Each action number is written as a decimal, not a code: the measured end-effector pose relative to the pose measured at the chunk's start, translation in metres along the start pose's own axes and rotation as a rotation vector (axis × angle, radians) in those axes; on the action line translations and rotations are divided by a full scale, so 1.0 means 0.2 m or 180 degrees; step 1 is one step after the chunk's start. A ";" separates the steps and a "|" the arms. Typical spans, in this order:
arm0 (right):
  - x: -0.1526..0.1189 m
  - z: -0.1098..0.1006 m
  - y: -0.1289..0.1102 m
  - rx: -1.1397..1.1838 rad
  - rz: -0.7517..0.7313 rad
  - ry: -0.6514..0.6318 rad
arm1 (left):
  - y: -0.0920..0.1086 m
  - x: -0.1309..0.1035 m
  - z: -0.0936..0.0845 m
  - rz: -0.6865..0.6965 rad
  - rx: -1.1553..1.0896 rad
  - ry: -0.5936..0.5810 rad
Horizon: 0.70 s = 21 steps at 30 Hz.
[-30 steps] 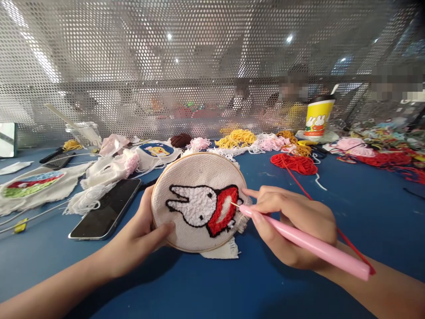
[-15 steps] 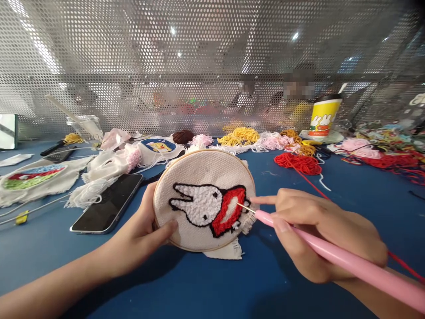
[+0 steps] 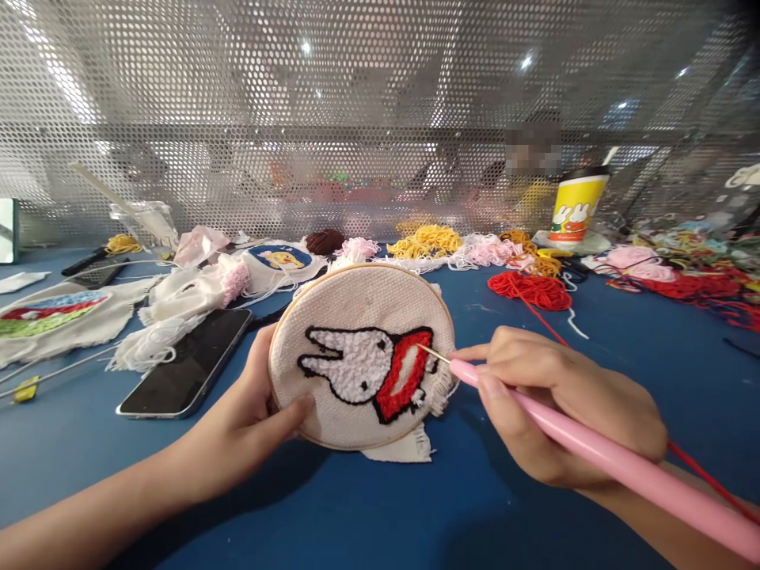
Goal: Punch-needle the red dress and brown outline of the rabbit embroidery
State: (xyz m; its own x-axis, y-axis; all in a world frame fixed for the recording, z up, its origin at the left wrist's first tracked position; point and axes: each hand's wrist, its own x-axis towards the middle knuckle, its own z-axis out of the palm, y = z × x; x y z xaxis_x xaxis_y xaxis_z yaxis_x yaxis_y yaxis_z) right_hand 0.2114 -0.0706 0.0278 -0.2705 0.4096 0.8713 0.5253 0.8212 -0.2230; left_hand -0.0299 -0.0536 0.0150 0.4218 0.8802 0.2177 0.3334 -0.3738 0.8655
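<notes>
My left hand grips the left edge of a round embroidery hoop, thumb on the cloth in front, other fingers hidden behind. On its cream fabric lies a sideways white rabbit outlined in black, with a red body around a bare pale patch. Between the thumb and fingers of my right hand is a pink punch needle. Its thin metal tip meets the red stitching near the upper end of the patch. Red yarn trails behind my right hand, and a red yarn bundle lies beyond it.
A black phone lies left of the hoop, near white yarn and stitched cloth pieces. Yellow yarn, a yellow cup and mixed yarn line the back, before a perforated metal panel.
The needle tip has shifted slightly up and left along the red stitching, and my right hand has moved a little left with it. My left hand still holds the hoop.
</notes>
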 end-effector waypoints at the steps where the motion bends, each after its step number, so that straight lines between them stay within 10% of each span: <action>1: 0.00 0.00 0.01 -0.0084 -0.0046 0.0014 | 0.00 0.00 0.00 0.0012 0.0018 0.0026; 8: 0.03 0.05 0.00 -0.0582 -0.0459 -0.0137 | 0.01 -0.01 0.01 -0.0082 -0.0196 0.0014; 16: 0.02 0.07 -0.04 -0.0668 -0.0057 -0.0186 | 0.06 -0.03 0.01 0.0264 0.0212 0.0087; 21: 0.03 0.07 -0.01 -0.0349 0.0900 -0.0492 | 0.08 -0.01 0.04 -0.0541 -0.0787 0.0205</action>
State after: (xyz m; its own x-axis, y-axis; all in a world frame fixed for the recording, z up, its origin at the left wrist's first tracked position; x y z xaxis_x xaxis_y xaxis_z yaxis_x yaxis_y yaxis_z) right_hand 0.1973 -0.0646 0.0264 -0.2164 0.6772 0.7033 0.6782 0.6224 -0.3907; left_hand -0.0185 -0.0642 0.0241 0.3205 0.9437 0.0815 0.1759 -0.1439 0.9738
